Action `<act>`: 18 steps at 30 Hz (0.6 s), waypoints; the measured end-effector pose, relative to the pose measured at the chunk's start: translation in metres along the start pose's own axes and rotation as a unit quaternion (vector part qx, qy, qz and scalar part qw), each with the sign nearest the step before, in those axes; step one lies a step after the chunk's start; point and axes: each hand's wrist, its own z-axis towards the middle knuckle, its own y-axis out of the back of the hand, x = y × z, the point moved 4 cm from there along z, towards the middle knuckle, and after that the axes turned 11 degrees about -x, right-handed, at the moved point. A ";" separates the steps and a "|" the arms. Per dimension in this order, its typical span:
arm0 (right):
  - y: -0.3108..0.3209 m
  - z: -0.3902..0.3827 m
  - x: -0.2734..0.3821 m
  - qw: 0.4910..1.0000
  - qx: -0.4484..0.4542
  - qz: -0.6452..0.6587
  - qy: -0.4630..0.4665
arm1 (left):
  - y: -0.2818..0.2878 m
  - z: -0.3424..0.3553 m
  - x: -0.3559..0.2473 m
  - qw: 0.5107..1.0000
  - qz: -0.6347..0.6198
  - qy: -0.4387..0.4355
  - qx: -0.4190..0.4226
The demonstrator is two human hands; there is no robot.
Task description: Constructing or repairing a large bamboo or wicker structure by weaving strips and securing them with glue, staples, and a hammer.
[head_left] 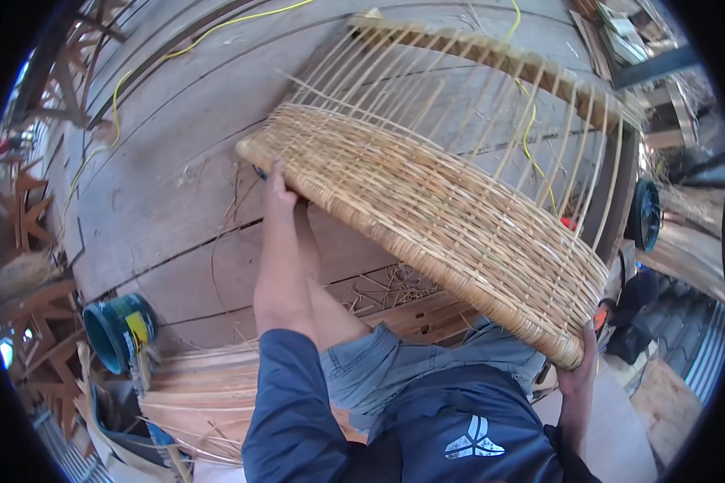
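A large, partly woven rattan panel (443,213) lies tilted across my lap and out over the planks. Its near part is densely woven, with a thick wrapped edge toward me. Beyond the weave, bare rattan stakes run in spaced rows to a wrapped far bar (499,60). My left hand (279,189) grips the near edge close to its left end, most fingers hidden beneath. At the right end of that edge, my right hand (578,369) is closed around the corner, its fingers partly out of sight behind it.
Wooden planks (161,185) spread under and beyond the panel. A yellow cord (225,28) snakes over them. To the left lies a dark green bucket (119,332) on its side; a dark round container (644,213) is at the right. Rattan scraps (387,290) are scattered near my legs.
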 end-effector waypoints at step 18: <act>-0.008 0.182 0.018 0.818 0.282 -0.428 0.259 | 0.100 -0.197 -0.088 0.956 0.045 -0.221 -0.186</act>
